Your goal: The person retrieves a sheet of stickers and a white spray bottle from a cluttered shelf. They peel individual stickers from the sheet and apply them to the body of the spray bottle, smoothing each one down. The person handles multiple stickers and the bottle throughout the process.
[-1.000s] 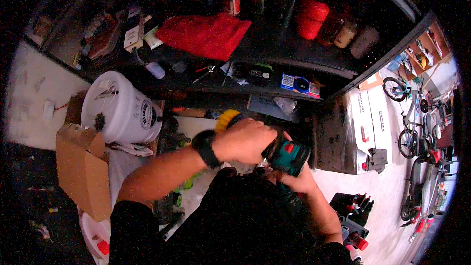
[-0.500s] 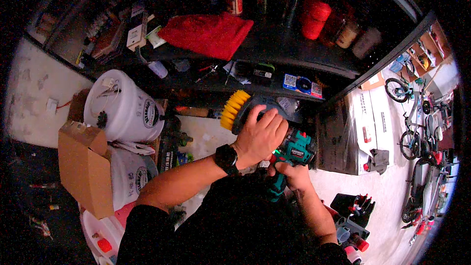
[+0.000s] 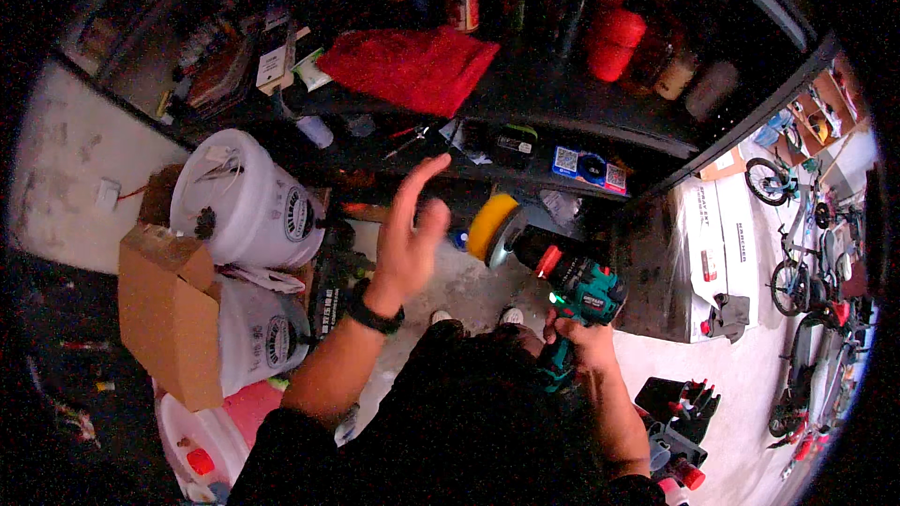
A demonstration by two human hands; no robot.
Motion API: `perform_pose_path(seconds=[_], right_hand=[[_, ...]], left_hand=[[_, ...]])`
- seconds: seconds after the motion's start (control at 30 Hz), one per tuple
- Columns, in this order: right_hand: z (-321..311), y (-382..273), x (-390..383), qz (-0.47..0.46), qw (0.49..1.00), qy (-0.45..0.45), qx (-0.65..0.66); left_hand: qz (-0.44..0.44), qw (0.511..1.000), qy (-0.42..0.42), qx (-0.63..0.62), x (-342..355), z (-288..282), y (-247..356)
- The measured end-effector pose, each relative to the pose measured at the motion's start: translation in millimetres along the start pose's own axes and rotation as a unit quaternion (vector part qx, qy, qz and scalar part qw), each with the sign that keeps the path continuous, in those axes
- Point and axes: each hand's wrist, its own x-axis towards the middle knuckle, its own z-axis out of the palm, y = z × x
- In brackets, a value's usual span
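Note:
My left hand [image 3: 412, 244] is raised left of the yellow brush head [image 3: 492, 230], apart from it, its fingers spread and holding nothing. The round brush is mounted on the front of a teal and black cordless drill [image 3: 591, 295], its bristles looking smooth or blurred. My right hand [image 3: 586, 342] grips the drill's handle, below a small lit light. Both forearms come in from the lower edge, beside my dark clothing, and my shoes show on the floor [image 3: 441, 286] below.
A dark shelving unit [image 3: 637, 112] with a red cloth [image 3: 408, 70], bottles and small tools spans the top. White buckets [image 3: 220, 187] and a cardboard box [image 3: 159, 319] stand at left. At right are a large white box [image 3: 727, 272], bicycles [image 3: 787, 281] and a black tool tray [image 3: 684, 408].
My left hand has let go of the brush head and moved left, fingers opening. The drill with its brush has swung slightly down and right in my right hand.

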Motion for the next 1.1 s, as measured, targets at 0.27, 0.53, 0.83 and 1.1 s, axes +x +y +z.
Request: perform_pose_path(seconds=[0.27,0.53,0.83,1.1], right_hand=[[1,5,-3,0.024,0.992,-0.103,-0.074],[17,-11,-15,0.073,0.984,-0.155,-0.052],[5,-22,-12,0.027,0.990,-0.133,-0.041],[-30,0,-1,-0.001,0.974,-0.042,-0.222]], left_hand=[[-0.310,0.786,-0.155,-0.512,-31,37,-71],[-0.067,0.937,-0.278,-0.199,2,10,-21],[-0.132,0.975,-0.080,-0.157,-5,-14,-14],[-0.341,0.903,0.050,-0.258,-74,-17,-66]])
